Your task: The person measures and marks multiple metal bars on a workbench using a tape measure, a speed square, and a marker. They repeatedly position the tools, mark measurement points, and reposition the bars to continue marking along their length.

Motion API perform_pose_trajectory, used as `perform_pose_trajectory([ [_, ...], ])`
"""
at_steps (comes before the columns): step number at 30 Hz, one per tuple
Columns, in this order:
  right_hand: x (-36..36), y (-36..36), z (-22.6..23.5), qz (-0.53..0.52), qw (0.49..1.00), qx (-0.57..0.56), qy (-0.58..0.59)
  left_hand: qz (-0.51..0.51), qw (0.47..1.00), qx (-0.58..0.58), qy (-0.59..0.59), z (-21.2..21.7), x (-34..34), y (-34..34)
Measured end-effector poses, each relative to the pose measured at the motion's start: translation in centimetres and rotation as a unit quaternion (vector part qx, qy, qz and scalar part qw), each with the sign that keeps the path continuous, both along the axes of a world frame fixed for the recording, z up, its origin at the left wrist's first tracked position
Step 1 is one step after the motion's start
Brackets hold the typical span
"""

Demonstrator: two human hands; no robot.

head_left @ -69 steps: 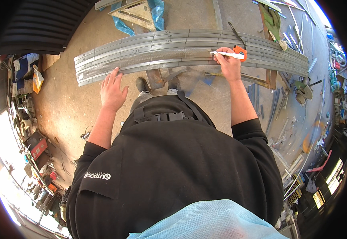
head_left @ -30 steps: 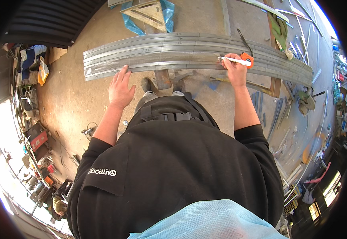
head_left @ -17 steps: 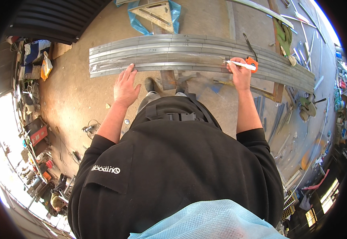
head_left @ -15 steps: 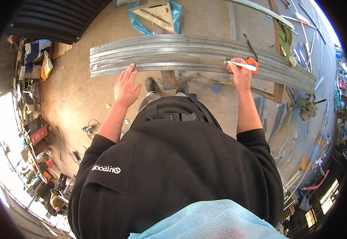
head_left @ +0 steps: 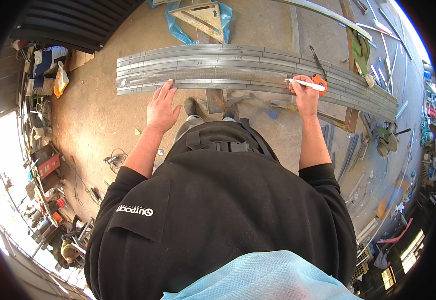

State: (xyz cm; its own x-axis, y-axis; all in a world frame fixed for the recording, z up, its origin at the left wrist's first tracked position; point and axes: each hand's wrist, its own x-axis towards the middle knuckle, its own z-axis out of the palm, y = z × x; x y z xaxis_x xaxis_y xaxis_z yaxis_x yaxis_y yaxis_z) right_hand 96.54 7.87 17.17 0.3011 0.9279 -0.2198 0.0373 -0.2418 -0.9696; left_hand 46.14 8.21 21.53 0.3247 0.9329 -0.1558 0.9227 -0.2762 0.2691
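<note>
**Marking the metal strips**

The strips (head_left: 238,70) lie side by side in a long flat bundle, carried on low supports above the floor (head_left: 98,115), directly in front of the person. The right hand (head_left: 305,97) pinches a white marker (head_left: 305,85) between thumb and fingers, tip pointing left onto the near strip. An orange tape measure (head_left: 320,80) sits on the strips just beside that hand. The left hand (head_left: 162,106) lies flat with fingers spread, fingertips touching the near edge of the bundle; it holds nothing

Judged procedure for a clean mark:

1. Keep the left hand pressing down on the near strip so the bundle does not slide or rock on its supports
2. Rest the heel of the right hand on the metal to steady the marker; a floating hand is likely to give a wandering line
3. Bring the tip square to the strip edge and draw one short stroke across the width, not along it
4. Keep the tape measure clear of the stroke so that the tip does not ride onto its case

Risks: the strips are thin and loosely laid, so a push from the side may shift one against its neighbour and move the mark off position. Whether the tip touches the metal at this moment cannot be told

A set square (head_left: 200,15) on blue sheeting (head_left: 178,30) lies beyond the bundle, well apart from both hands
</note>
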Motion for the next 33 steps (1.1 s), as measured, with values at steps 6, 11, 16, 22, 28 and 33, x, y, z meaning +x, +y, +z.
perform_pose_trajectory([
  [6,-0.17,0.03,0.33,0.005,1.000,0.007,0.006,-0.006,1.000,0.012,-0.007,0.00,-0.03,-0.03],
  [11,-0.28,0.01,0.25,-0.005,1.000,0.016,0.010,0.001,0.999,0.005,-0.032,0.09,-0.06,0.00],
  [16,-0.45,0.16,0.17,-0.006,1.000,0.021,0.001,0.001,0.999,0.010,-0.034,0.06,0.09,-0.03],
  [22,-0.71,0.24,0.14,-0.015,1.000,0.026,0.006,-0.006,0.999,0.014,-0.034,-0.04,-0.01,0.06],
  [28,-0.78,0.21,0.40,-0.018,1.000,0.022,0.002,-0.010,0.999,0.017,-0.028,-0.06,-0.08,0.02],
  [33,-0.90,0.13,0.47,-0.017,1.000,0.018,-0.003,-0.005,1.000,0.007,-0.023,-0.15,-0.14,-0.04],
])
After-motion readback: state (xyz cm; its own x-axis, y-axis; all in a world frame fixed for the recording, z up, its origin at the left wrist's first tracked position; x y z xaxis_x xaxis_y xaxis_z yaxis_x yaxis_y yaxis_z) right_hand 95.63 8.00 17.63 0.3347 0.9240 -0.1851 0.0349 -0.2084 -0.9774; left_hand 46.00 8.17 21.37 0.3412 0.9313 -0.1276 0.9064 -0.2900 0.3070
